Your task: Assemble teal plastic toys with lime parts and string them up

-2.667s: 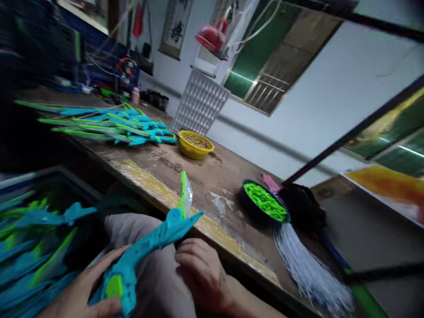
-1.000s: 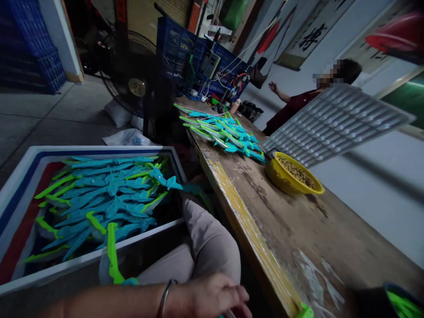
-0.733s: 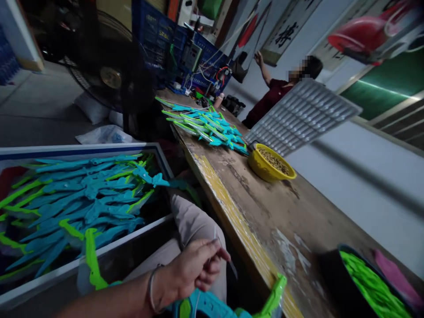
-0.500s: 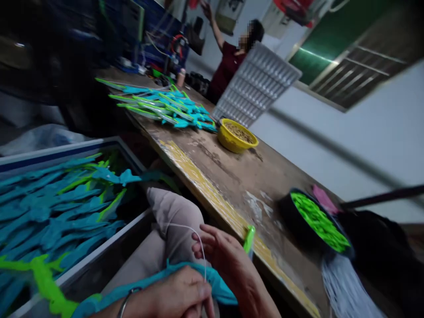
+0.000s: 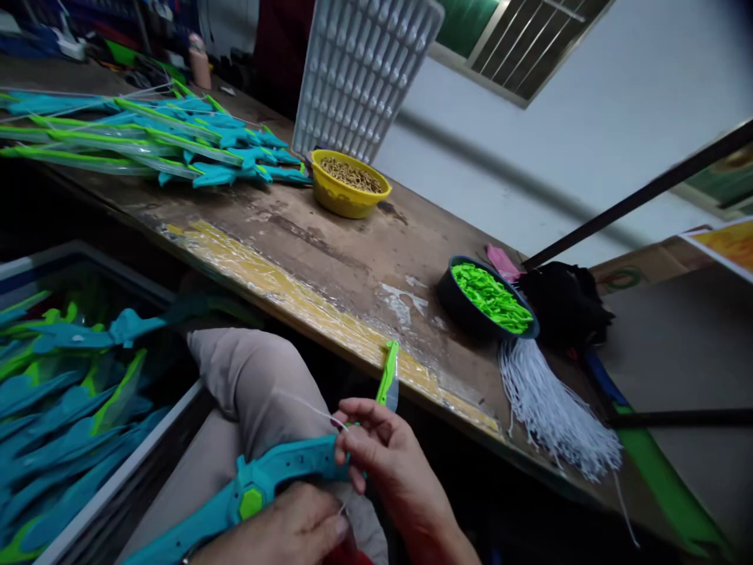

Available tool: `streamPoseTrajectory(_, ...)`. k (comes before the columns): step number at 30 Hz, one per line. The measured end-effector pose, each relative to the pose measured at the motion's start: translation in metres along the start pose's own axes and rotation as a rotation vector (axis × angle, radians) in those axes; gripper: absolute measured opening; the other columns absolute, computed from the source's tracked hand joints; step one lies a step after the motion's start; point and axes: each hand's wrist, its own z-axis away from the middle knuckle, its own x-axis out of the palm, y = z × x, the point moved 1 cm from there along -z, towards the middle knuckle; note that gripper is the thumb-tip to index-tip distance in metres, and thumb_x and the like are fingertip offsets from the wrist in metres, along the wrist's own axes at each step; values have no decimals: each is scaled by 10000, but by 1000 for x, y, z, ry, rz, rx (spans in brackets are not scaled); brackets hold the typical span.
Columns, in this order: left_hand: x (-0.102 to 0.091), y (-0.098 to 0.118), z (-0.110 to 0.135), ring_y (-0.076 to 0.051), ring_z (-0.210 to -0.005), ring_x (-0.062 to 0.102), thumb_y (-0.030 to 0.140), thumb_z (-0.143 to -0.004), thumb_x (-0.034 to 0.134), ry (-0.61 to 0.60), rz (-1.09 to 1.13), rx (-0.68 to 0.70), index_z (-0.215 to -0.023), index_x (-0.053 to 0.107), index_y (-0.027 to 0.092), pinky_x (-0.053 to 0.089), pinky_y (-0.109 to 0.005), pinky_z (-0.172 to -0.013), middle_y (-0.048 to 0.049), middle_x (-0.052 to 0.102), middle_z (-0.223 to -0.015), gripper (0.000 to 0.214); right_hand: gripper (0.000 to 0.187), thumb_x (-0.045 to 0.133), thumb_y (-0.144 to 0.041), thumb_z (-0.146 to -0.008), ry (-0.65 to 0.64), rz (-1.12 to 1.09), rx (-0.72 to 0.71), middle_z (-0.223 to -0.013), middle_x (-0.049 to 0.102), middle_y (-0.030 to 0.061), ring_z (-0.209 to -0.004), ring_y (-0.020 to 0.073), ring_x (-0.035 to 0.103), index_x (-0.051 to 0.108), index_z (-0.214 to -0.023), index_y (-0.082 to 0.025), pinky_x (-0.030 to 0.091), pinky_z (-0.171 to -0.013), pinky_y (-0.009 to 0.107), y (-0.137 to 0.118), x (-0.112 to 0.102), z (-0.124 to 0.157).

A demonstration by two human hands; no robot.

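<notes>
A teal toy sword (image 5: 276,469) with a green hexagon on its grip lies across my lap, its green tip (image 5: 388,382) poking up past the table edge. My left hand (image 5: 282,530) is closed around the handle from below. My right hand (image 5: 382,459) pinches the sword near the guard, and a thin white string (image 5: 306,408) runs from its fingers over my knee.
A worn wooden table (image 5: 329,259) carries a pile of finished teal swords (image 5: 176,141), a yellow bowl of small metal bits (image 5: 349,182), a dark bowl of green parts (image 5: 488,297), a bundle of white strings (image 5: 553,408) and a grey tray (image 5: 358,71). A bin of swords (image 5: 70,384) stands at my left.
The view swung from the bin and a person at the far end of the table back down to my lap. The sword was brought onto my lap and my right hand took up the string.
</notes>
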Motion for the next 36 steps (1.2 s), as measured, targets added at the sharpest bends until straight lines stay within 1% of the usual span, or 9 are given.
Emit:
streamPoseTrajectory(6,8,6,-11,-171,-615,473,448,-970,459,-42,-216,-16,-697,653,228,375,-280,-612,-12,593,-674,401,381,953,-263,-672,115,-60,-43,-852,750,100,-543,112,630,793,-1001,-159,450,-442,159,-17,-34,3)
streamPoseTrajectory(12,11,21,-27,-138,-535,337,362,-957,476,-228,-301,-74,-560,333,205,210,-315,-538,33,362,-567,450,407,962,-294,-659,96,-77,-33,-772,690,58,-457,30,483,809,-1017,-178,347,-433,141,-40,-51,10)
streamPoseTrajectory(16,2,33,-29,-155,-562,392,347,-953,502,-273,-330,-56,-588,533,214,245,-299,-548,20,463,-582,390,330,952,-361,-672,168,-21,-90,-626,547,1,-485,44,407,819,-917,-184,237,-409,137,-51,-65,19)
streamPoseTrajectory(19,-18,44,-47,-200,-862,600,284,-890,614,-145,-159,33,-950,753,256,403,-271,-760,-8,696,-923,153,288,925,-430,-704,265,109,-194,-633,531,-3,-514,56,388,812,-836,-200,245,-435,155,-60,-81,27)
streamPoseTrajectory(21,-32,46,-73,-249,-1108,573,274,-806,731,117,64,18,-1136,725,234,382,-299,-970,-44,679,-1166,332,248,912,-426,-718,355,273,-302,-755,633,27,-599,93,485,808,-809,-220,354,-501,185,-66,-90,31)
streamPoseTrajectory(23,-40,40,-107,-289,-1140,551,334,-768,789,298,277,-76,-1081,719,160,374,-344,-1012,-97,671,-1161,365,207,885,-413,-745,406,467,-386,-827,695,36,-718,151,582,804,-801,-231,455,-629,235,-71,-94,30)
streamPoseTrajectory(26,-36,28,-154,-273,-901,637,532,-844,696,207,512,-193,-878,690,106,483,-370,-849,-122,696,-899,427,165,801,-392,-821,397,694,-470,-774,698,22,-732,180,614,789,-785,-231,475,-685,272,-74,-90,23)
streamPoseTrajectory(29,-25,22,-175,-217,-698,662,617,-930,544,127,746,-247,-882,644,99,529,-344,-725,-99,682,-753,530,142,742,-349,-869,384,783,-558,-755,677,14,-713,172,600,789,-802,-233,460,-661,267,-74,-78,13)
streamPoseTrajectory(36,-16,33,-154,-173,-641,670,457,-1042,407,106,1062,-126,-1064,630,108,589,-353,-743,-73,687,-750,415,104,714,-304,-923,412,799,-683,-816,707,23,-740,184,645,801,-916,-246,488,-655,275,-75,-58,2)
